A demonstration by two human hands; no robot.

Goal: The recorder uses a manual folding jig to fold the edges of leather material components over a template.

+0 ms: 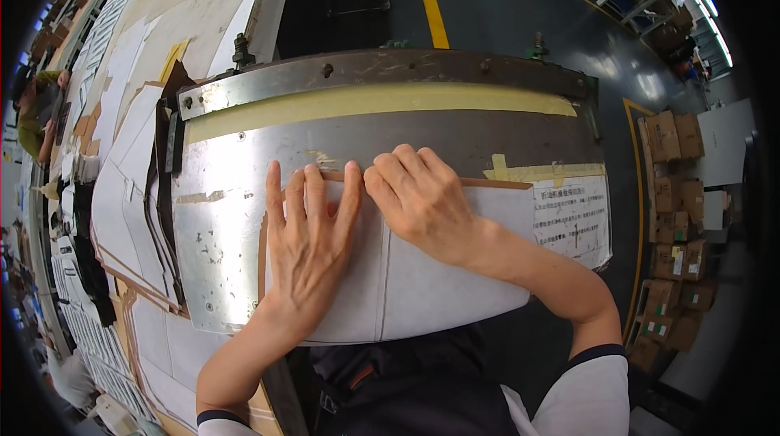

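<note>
A large white panel [455, 294] with a thin brown edge lies on the metal plate [207, 237] of a bench machine in front of me. A seam or crease runs down its middle. My left hand [313, 237] rests on the panel's left part, fingers stretched out and apart, with their tips at the far brown edge. Just to its right, my right hand [426, 200] has its fingers bent and close together on that same edge. What its fingertips pinch is partly hidden under the hand.
A yellow tape strip [374, 103] runs below the machine's metal bar [390, 68]. A printed sheet [569, 221] is taped at the plate's right. Stacked white panels [126, 192] lie to the left, cartons [678, 208] at far right. Another person [41, 115] is at far left.
</note>
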